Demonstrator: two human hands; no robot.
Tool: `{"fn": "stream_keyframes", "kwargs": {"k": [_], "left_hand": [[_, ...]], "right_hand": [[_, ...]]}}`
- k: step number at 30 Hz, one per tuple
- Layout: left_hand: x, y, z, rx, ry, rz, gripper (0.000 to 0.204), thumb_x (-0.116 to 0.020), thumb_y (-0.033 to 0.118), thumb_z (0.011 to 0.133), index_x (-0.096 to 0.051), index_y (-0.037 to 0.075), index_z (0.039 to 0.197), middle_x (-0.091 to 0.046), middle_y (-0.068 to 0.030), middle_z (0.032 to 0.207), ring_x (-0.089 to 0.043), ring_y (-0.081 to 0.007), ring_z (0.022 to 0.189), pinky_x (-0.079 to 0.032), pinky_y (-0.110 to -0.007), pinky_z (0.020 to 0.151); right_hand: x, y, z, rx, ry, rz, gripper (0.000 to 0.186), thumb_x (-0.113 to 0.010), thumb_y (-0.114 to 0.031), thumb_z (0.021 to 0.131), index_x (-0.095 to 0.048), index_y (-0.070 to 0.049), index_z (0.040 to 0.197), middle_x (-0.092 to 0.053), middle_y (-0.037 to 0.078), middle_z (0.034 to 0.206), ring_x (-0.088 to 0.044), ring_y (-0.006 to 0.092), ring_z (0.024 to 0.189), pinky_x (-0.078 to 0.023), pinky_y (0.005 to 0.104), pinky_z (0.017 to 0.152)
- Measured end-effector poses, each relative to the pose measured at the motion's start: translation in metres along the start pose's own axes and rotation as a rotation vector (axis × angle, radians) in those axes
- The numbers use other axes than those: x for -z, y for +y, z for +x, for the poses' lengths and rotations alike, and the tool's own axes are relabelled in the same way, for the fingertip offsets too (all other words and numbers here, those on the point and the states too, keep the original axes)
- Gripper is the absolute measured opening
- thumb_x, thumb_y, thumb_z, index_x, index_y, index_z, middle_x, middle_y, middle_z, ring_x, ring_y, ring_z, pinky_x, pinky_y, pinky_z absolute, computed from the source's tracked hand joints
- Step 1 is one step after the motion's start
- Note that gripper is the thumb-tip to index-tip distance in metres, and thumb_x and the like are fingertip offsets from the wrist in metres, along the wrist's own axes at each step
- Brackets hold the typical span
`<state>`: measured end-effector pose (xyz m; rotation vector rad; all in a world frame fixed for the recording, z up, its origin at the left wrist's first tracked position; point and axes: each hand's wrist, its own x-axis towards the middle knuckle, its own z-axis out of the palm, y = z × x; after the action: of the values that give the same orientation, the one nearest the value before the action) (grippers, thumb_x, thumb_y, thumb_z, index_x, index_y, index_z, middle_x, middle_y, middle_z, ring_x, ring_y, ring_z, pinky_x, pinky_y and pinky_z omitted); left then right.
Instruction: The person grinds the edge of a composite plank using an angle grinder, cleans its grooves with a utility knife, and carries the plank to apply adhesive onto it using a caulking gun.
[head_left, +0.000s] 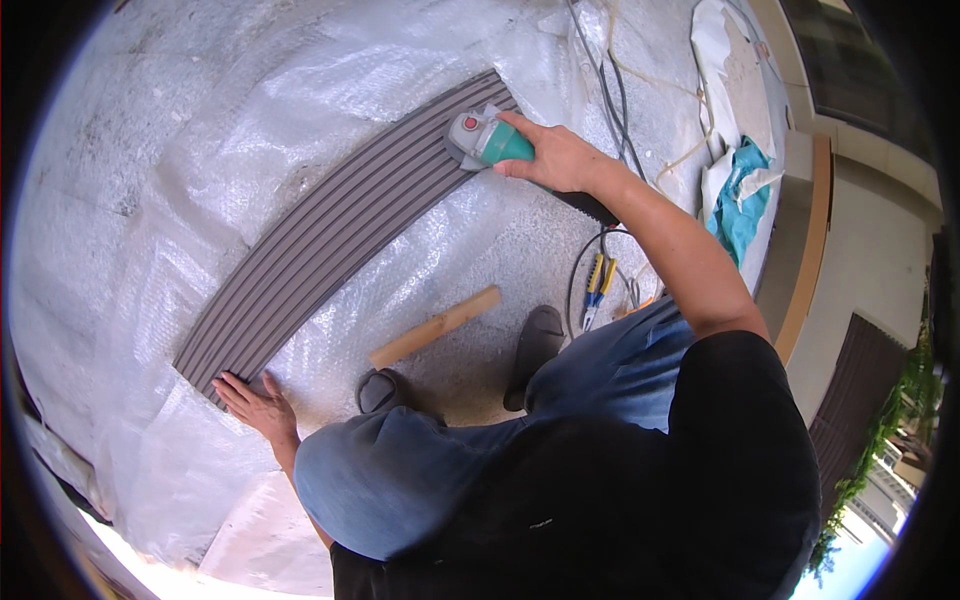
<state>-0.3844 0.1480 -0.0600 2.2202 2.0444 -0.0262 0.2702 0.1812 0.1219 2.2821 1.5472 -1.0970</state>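
Observation:
A long grooved brown panel (330,235) lies slantwise on plastic sheeting in front of me. Near its far right end, my right hand (555,157) grips a green and grey angle grinder (505,142), whose head rests over the grooves. The grinder's black rear end shows below my wrist; its disc is hidden from this view. My left hand (258,405) lies with spread fingers on the panel's near left end, holding nothing.
A wooden strip (435,327) lies by my shoes. Yellow-and-blue-handled pliers (597,287) and black cables (612,100) are on the right. Farther right is a crumpled teal sheet (742,200) beside a wall. Bubble-wrap sheeting (150,240) covers the ground.

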Motion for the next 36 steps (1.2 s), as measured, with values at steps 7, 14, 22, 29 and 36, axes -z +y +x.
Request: {"fn": "stream_keyframes", "kwargs": {"k": [7,14,22,29,36], "left_hand": [[0.001,0.004,0.0,0.001,0.009,0.017,0.086,-0.054,0.056,0.109,-0.023,0.006,0.172,-0.016,-0.0249,0.179,-0.019,-0.0453,0.163,-0.017,-0.059,0.131],[0.002,0.002,0.003,0.004,-0.006,0.024,0.087,-0.053,0.057,0.109,-0.021,0.006,0.173,-0.015,-0.0247,0.179,-0.019,-0.0449,0.164,-0.017,-0.059,0.131],[0.003,0.002,0.002,0.021,-0.028,0.018,0.087,-0.054,0.055,0.109,-0.02,0.008,0.173,-0.013,-0.025,0.179,-0.017,-0.0466,0.164,-0.014,-0.059,0.132],[0.003,0.001,0.0,0.016,-0.02,-0.012,0.088,-0.054,0.057,0.108,-0.019,0.009,0.174,-0.012,-0.0247,0.179,-0.016,-0.047,0.164,-0.013,-0.059,0.132],[0.006,-0.001,0.002,0.009,-0.059,-0.002,0.089,-0.052,0.058,0.109,-0.018,0.008,0.174,-0.011,-0.0245,0.18,-0.016,-0.0465,0.164,-0.014,-0.06,0.131]], "right_hand": [[0.039,0.047,0.003,-0.15,0.122,-0.124,0.093,-0.071,-0.062,0.094,-0.036,-0.014,0.166,-0.071,0.034,0.125,-0.068,0.0513,0.119,-0.053,0.05,0.106],[-0.003,-0.051,0.001,0.056,-0.058,0.005,0.09,-0.07,-0.062,0.097,-0.036,-0.014,0.166,-0.071,0.036,0.123,-0.067,0.0553,0.116,-0.053,0.0546,0.104],[0.03,0.048,0.013,-0.123,0.138,0.007,0.09,-0.073,-0.06,0.093,-0.041,-0.014,0.164,-0.07,0.032,0.132,-0.066,0.0491,0.125,-0.052,0.0488,0.109],[0.025,-0.012,0.005,0.019,0.057,0.013,0.094,-0.071,-0.064,0.095,-0.037,-0.014,0.167,-0.07,0.034,0.129,-0.066,0.0522,0.123,-0.052,0.0502,0.109],[0.01,0.007,0.002,-0.037,0.04,0.039,0.092,-0.071,-0.061,0.095,-0.038,-0.013,0.166,-0.071,0.033,0.127,-0.067,0.0517,0.122,-0.052,0.0496,0.109]]}}
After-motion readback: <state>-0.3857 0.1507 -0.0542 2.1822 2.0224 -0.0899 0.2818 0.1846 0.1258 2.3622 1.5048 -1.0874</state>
